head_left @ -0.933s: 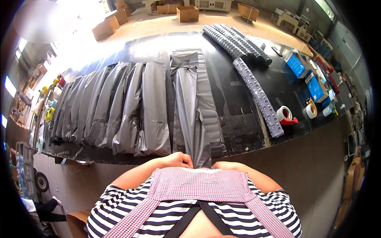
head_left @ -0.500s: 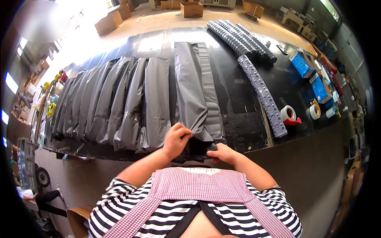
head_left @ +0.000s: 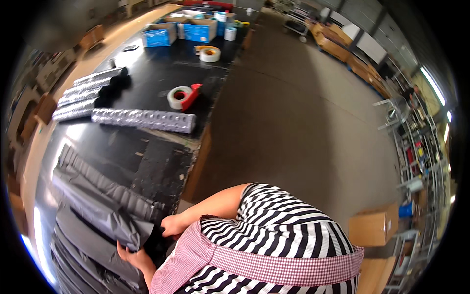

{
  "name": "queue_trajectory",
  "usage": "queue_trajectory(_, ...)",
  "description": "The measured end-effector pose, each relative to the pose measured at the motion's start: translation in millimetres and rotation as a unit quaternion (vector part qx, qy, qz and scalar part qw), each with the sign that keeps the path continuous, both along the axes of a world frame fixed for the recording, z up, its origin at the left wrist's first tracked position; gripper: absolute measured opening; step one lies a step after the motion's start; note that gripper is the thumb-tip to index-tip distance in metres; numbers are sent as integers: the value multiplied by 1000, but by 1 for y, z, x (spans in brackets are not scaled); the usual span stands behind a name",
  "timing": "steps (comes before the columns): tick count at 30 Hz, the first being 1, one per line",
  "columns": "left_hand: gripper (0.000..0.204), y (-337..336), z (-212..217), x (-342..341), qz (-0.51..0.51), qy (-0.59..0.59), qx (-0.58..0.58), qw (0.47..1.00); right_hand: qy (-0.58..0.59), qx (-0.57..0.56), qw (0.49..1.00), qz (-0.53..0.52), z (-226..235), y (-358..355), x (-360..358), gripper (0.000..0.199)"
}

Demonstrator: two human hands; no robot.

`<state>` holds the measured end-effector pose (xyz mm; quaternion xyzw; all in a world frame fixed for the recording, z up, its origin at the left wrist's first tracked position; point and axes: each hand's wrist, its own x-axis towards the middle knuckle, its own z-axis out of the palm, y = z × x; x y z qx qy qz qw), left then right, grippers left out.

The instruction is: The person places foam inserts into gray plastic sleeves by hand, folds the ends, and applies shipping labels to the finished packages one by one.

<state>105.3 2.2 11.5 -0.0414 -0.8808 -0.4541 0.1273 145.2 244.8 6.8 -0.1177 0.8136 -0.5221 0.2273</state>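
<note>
Both my hands grip the grey plastic bag (head_left: 105,220) at the black table's (head_left: 147,83) edge: left hand (head_left: 134,257) below, right hand (head_left: 172,225) closed on its corner.

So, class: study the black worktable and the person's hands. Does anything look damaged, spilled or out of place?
The black table has pale scuffed patches near its front edge, looking worn. Nothing is spilled. Both hands, left hand and right hand, grip a grey plastic bag; the silver rolls lie tidy.
</note>
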Motion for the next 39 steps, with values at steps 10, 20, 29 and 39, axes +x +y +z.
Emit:
queue_trajectory(10,70,-4,-19,4,33,-126,63,989,-53,-57,991,-108,39,17,9,21)
queue_trajectory(20,70,-11,0,57,-5,-194,206,959,-117,-47,991,38,40,71,-2,45)
queue_trajectory(29,60,0,6,112,68,-149,156,974,-274,-167,947,-29,32,89,28,14)
queue_trajectory(39,29,74,62,99,-259,133,-108,951,-87,-109,990,-10,29,69,52,8)
